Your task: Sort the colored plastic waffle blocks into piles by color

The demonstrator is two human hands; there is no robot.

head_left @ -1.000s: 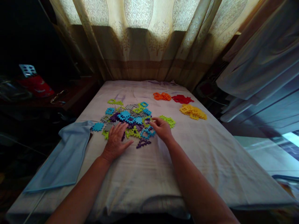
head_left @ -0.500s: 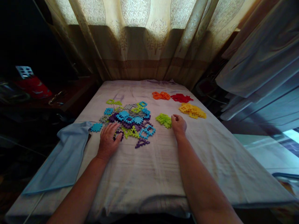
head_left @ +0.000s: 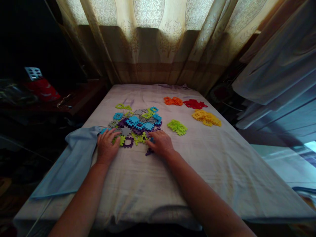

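A mixed pile of toothed plastic building pieces (head_left: pixel 133 121) in blue, purple, grey and lime green lies left of centre on the cloth-covered table. At its near left edge rests my left hand (head_left: pixel 108 146), fingers spread, its thumb beside a green piece (head_left: pixel 121 140). My right hand (head_left: pixel 161 143) reaches over the pile's near right side, thumb and fingers apart around a blue piece (head_left: pixel 152 140). Under that hand a purple piece (head_left: pixel 148 151) is partly hidden. Separate from the pile, a small heap of lime-green pieces (head_left: pixel 177 127) lies to the right.
Orange pieces (head_left: pixel 173 101), red pieces (head_left: pixel 195 104) and yellow pieces (head_left: pixel 206 118) form separate heaps at the far right. A light blue cloth (head_left: pixel 71 164) hangs over the table's left edge. Behind the table hangs a curtain (head_left: pixel 148 49).
My right hand has moved left from the lime-green heap to the mixed pile. My left hand has shifted slightly left, uncovering a green piece and a grey one. The view has turned slightly.
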